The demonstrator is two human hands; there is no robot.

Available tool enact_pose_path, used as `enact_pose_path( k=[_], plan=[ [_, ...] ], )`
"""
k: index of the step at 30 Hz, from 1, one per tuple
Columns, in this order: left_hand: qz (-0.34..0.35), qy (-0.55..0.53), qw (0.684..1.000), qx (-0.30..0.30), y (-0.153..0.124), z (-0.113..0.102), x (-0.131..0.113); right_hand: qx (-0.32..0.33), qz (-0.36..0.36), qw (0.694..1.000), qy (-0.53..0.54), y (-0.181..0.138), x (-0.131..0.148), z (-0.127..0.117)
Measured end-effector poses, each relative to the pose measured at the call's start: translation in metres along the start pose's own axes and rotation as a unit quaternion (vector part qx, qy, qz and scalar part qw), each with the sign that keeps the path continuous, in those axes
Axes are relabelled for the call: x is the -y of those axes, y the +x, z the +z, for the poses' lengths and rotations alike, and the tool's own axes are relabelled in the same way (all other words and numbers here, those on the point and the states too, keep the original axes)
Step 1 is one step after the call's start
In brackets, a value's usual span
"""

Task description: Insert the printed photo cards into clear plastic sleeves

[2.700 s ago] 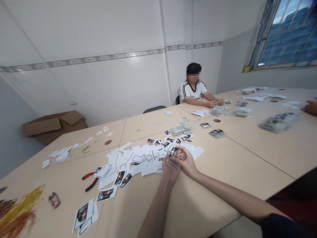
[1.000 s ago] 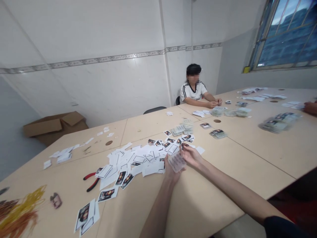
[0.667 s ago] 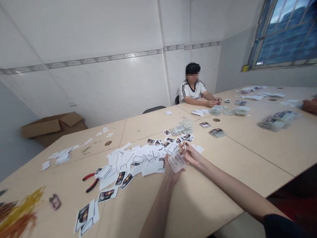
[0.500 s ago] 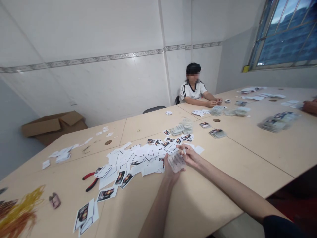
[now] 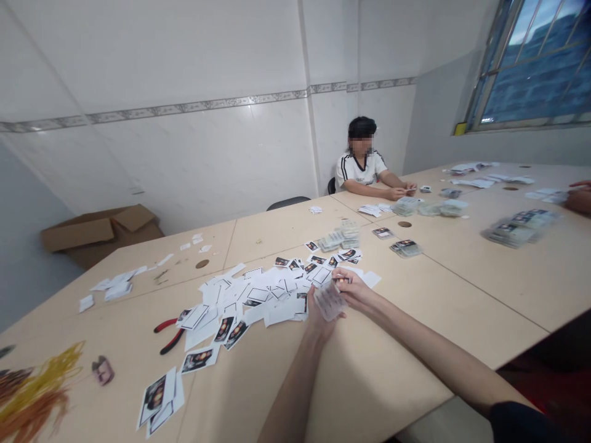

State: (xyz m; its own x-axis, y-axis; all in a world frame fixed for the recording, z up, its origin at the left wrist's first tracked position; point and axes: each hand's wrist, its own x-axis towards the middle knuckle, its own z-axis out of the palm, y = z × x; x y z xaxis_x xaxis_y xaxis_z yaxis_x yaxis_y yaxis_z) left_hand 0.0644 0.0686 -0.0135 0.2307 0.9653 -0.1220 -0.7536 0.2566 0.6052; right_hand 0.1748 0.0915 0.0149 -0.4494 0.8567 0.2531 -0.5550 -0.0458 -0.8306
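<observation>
Head view: both bare forearms reach over the near edge of a smooth, pale beige table [image 5: 369, 381], converging at the hands. Nearest on the left side lie loose yellow and orange cords [image 5: 50, 381] and a small pinkish object [image 5: 102, 370], its kind unclear. Rectangular white-bordered paper cards with dark prints [image 5: 157, 397] overlap beside them, and farther in, red-and-black curved pliers handles [image 5: 173, 337] poke from under paper.

Above the table's near middle, the left hand [image 5: 322, 325] cups a clear, ridged plastic case [image 5: 329, 301] from below, its grip closed around it. The case tilts, broad face upward and toward the wearer; its long axis is hard to tell. The right hand [image 5: 359, 290], wrist angled in from the right, pinches a small dark printed card [image 5: 342, 280] at the case's far right edge; which way the card's long axis runs is unclear.

Beyond them spreads a loose heap of thin white paper pieces [image 5: 277, 295], then stacked clear plastic cases [image 5: 344, 235]. A person in a white shirt with black stripes [image 5: 362, 171] sits at the table's far edge.
</observation>
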Motion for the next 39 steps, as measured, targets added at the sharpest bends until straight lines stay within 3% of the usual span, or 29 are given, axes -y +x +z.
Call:
enact_pose_path(
  k=[5, 12, 20, 29, 39],
  plan=[
    [-0.003, 0.008, 1.0, -0.003, 0.0, 0.002, 0.001, -0.04, -0.003, 0.976, -0.212, 0.0, 0.0, 0.004],
    [-0.025, 0.013, 1.0, 0.0, 0.003, 0.004, 0.002, -0.079, -0.044, 0.93, -0.358, -0.002, 0.002, 0.007],
    [-0.033, 0.02, 0.999, 0.006, 0.001, 0.005, 0.003, -0.047, -0.037, 0.91, -0.41, -0.007, 0.003, 0.011],
    [-0.041, 0.03, 0.999, -0.006, 0.005, 0.0, 0.005, -0.044, -0.084, 0.86, -0.501, -0.008, 0.007, 0.012],
    [-0.044, 0.034, 0.998, 0.006, 0.006, -0.001, 0.006, -0.068, -0.09, 0.859, -0.499, -0.008, 0.002, 0.011]
  ],
)
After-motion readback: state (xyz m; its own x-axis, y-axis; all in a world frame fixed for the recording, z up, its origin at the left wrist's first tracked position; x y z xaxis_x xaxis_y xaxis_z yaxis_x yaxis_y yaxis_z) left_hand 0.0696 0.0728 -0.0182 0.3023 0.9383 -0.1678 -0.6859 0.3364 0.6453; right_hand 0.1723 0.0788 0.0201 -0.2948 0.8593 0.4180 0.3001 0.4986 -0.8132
